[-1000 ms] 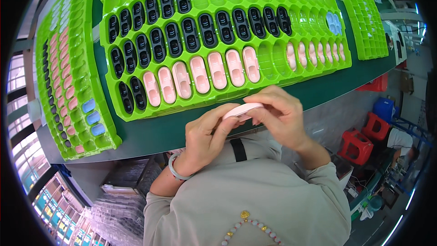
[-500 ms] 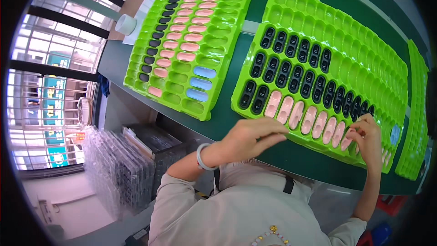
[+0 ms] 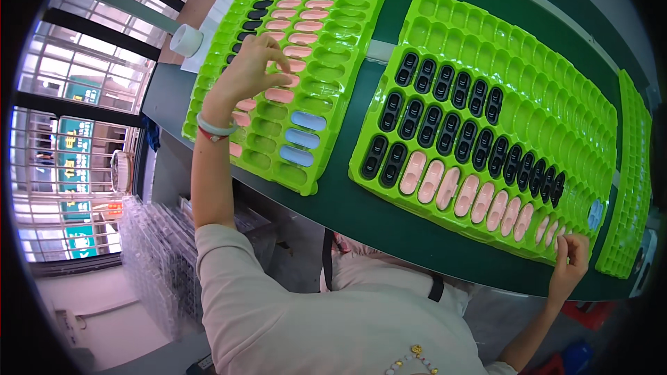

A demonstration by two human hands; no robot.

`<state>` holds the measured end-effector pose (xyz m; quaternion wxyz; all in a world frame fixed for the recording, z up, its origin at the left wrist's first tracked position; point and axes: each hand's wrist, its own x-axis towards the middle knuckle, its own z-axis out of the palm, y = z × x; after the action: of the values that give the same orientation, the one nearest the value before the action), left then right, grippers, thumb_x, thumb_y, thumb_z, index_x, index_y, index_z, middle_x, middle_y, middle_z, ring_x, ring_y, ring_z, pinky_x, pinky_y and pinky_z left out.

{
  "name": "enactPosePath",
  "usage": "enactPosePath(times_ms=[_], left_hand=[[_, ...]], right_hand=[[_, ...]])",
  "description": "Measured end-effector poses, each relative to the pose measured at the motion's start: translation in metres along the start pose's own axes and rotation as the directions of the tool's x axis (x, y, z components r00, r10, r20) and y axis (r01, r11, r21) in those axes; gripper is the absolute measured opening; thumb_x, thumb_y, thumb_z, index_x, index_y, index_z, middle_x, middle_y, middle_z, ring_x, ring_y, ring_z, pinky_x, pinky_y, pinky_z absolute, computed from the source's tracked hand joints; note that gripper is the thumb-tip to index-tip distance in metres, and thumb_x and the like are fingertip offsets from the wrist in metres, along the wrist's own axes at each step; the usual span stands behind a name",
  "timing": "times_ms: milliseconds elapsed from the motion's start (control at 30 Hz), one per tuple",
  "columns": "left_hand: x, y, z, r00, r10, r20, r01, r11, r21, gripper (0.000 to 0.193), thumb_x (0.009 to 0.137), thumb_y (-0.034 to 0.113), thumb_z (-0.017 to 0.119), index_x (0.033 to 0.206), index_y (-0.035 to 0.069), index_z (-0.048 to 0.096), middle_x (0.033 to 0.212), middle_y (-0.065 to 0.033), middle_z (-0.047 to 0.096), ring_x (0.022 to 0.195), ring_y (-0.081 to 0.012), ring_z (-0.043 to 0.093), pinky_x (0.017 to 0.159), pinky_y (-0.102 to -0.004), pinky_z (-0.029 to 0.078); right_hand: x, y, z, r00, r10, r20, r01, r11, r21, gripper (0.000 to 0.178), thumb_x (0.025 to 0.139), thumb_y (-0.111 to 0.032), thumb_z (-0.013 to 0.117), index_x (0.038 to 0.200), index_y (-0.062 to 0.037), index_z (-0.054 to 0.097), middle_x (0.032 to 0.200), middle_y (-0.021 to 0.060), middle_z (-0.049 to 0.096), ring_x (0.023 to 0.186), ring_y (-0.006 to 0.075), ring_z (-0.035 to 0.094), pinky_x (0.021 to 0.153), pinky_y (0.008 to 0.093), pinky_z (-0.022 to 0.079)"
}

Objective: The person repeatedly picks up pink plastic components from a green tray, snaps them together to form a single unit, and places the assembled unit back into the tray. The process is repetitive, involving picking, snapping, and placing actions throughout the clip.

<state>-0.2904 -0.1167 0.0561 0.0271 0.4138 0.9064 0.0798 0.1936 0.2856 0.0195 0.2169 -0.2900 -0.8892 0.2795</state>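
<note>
My left hand (image 3: 251, 71) is over the left green tray (image 3: 295, 179), beside its columns of pink oval pieces (image 3: 279, 96). Its thumb and forefinger are apart around the end of one pink piece, with no piece seen lifted. At the near right edge of the right green tray (image 3: 445, 217), my right hand (image 3: 571, 258) has its fingers curled together by the last pink pieces of the near row. Whatever those fingers pinch is hidden. Along that row sit several pink pieces (image 3: 464, 196), with rows of black pieces (image 3: 451, 132) behind them.
Light-blue pieces (image 3: 303, 138) fill some slots of the left tray, and more blue ones (image 3: 595, 214) lie at the right tray's far end. Another green tray (image 3: 629, 180) stands at the far right. A white cup (image 3: 186, 40) sits left. Stacked clear plastic trays (image 3: 156, 257) stand below the table.
My left hand has swung from the right tray's near edge up and left over the left tray. My right hand has shifted right and nearer along the row of pink pieces.
</note>
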Motion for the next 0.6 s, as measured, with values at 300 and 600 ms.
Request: enactPosePath(times_ms=[300, 600], left_hand=[[-0.056, -0.022, 0.032, 0.983, 0.114, -0.146, -0.112, 0.993, 0.026, 0.017, 0.071, 0.003, 0.075, 0.086, 0.005, 0.067, 0.112, -0.0115, 0.058, 0.101, -0.0293, 0.052, 0.087, -0.0383, 0.042], [-0.094, 0.09, 0.03, 0.992, 0.059, 0.111, 0.082, 0.371, -0.925, 0.015, 0.082, 0.003, 0.07, 0.088, -0.001, 0.056, 0.109, -0.0201, 0.06, 0.099, -0.0278, 0.062, 0.082, -0.0385, 0.054]], right_hand=[[0.009, 0.015, -0.007, 0.986, 0.13, -0.107, -0.114, 0.984, 0.14, 0.007, 0.086, -0.002, 0.066, 0.091, 0.0009, 0.062, 0.083, 0.0029, 0.058, 0.07, 0.0085, 0.054, 0.06, 0.0222, 0.042], [0.004, -0.002, 0.003, 0.996, 0.063, 0.056, -0.044, 0.955, -0.292, 0.027, 0.077, -0.017, 0.075, 0.097, -0.0014, 0.065, 0.091, 0.0121, 0.054, 0.088, 0.0292, 0.055, 0.074, 0.0385, 0.045]])
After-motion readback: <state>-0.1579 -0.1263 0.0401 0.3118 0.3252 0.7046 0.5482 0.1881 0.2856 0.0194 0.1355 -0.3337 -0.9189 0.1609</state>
